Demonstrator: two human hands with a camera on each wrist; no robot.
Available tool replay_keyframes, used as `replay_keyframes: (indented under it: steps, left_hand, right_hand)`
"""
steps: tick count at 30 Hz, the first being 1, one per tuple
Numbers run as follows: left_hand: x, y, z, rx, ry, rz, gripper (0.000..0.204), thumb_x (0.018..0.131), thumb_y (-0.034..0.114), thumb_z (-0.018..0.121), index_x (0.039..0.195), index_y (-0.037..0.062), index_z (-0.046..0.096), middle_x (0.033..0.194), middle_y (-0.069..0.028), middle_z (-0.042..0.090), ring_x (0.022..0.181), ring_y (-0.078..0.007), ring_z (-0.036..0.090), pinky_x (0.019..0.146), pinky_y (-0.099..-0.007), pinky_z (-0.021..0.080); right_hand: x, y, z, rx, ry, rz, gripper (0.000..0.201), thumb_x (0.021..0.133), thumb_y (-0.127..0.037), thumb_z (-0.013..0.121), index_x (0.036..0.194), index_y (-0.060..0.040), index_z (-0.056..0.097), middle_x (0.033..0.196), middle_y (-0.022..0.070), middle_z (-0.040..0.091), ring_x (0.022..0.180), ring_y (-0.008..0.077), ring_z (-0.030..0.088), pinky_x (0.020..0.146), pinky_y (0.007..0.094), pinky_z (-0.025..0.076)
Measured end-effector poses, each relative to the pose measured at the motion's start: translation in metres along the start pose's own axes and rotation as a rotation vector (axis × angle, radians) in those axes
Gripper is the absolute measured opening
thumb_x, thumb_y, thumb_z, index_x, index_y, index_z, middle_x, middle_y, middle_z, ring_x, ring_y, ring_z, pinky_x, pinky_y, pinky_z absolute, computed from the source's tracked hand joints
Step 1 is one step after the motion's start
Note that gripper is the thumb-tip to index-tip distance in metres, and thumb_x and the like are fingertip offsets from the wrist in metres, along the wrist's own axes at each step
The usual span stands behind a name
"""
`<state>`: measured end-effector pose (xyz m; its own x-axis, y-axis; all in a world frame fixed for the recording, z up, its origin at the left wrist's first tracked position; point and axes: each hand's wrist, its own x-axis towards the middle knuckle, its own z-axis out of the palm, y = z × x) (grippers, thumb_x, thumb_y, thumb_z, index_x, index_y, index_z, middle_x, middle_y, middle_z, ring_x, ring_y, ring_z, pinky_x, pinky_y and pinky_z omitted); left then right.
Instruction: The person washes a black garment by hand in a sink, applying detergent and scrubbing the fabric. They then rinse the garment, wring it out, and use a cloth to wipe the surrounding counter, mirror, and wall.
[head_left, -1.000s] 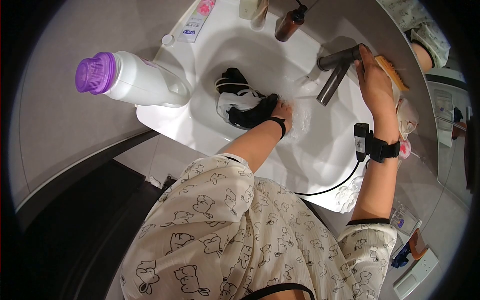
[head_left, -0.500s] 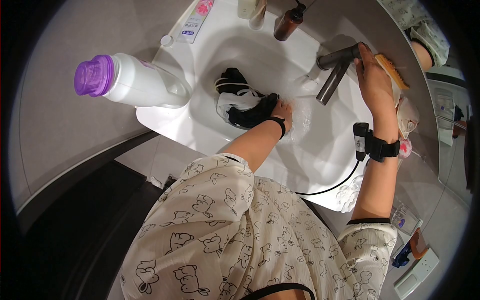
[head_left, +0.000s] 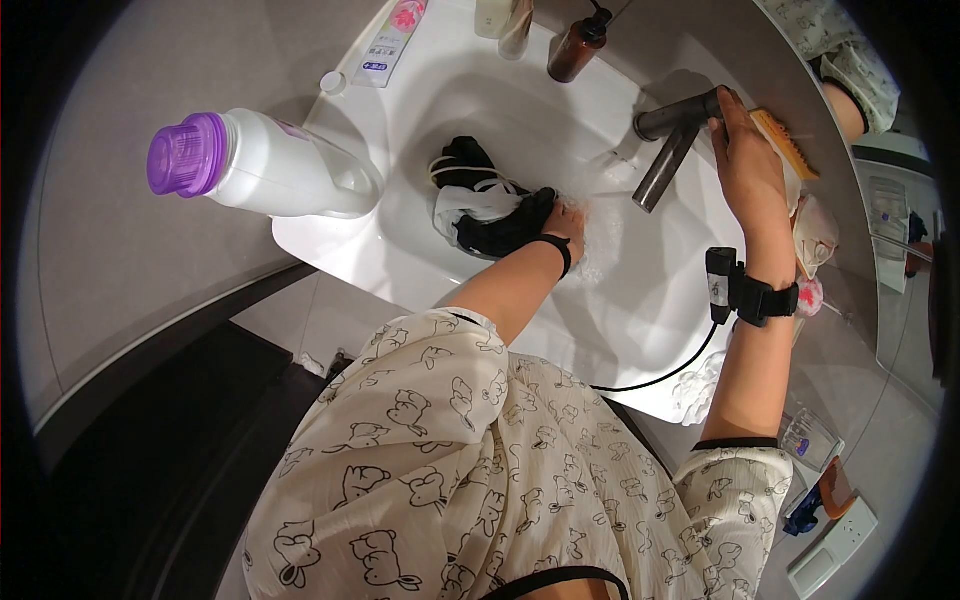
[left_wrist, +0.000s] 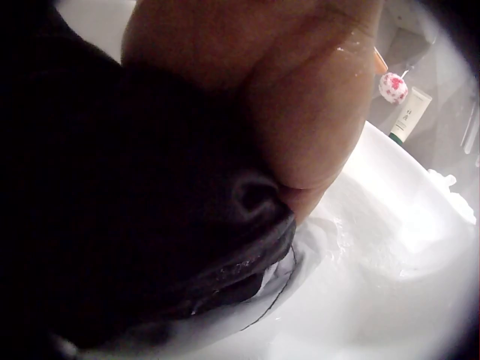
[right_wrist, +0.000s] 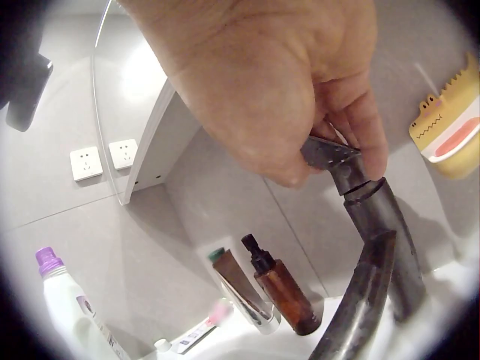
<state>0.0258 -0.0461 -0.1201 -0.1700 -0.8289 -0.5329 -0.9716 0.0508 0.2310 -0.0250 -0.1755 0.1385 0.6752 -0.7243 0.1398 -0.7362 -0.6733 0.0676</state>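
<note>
My left hand (head_left: 570, 222) holds a wet black and white garment (head_left: 495, 232) with pale cords, down in the white washbasin (head_left: 440, 95). Water splashes around those fingers, below the spout of the dark grey faucet (head_left: 662, 170). The left wrist view shows black fabric (left_wrist: 187, 232) bunched against the palm, hiding the fingertips. Over at the faucet, my right hand (head_left: 748, 165) grips the lever on top. In the right wrist view, thumb and fingers lie on both sides of that lever (right_wrist: 330, 154).
A white detergent bottle (head_left: 290, 165) with a purple cap stands at the basin's left corner. Along the back are a flat tube (head_left: 392, 45) and a brown pump bottle (head_left: 578, 50). A yellow comb-edged item (head_left: 785, 145) is beside my right hand, near the mirror. A black cable (head_left: 660, 380) crosses the front rim.
</note>
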Motion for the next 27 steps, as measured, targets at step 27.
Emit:
replay_keyframes:
  steps: [27]
  left_hand:
    - [0.006,0.000,0.000,0.037,-0.074,-0.016,0.052,0.086,0.019,0.035,0.134,0.0016,0.030,0.138,-0.0108,0.031,0.128,-0.0240,0.026,0.104,-0.0415,0.014]
  right_hand:
    - [-0.003,0.005,0.019,-0.012,0.097,-0.036,0.036,0.089,-0.018,0.046,0.122,-0.0033,0.044,0.124,0.0177,0.047,0.111,0.0327,0.048,0.090,0.0385,0.043]
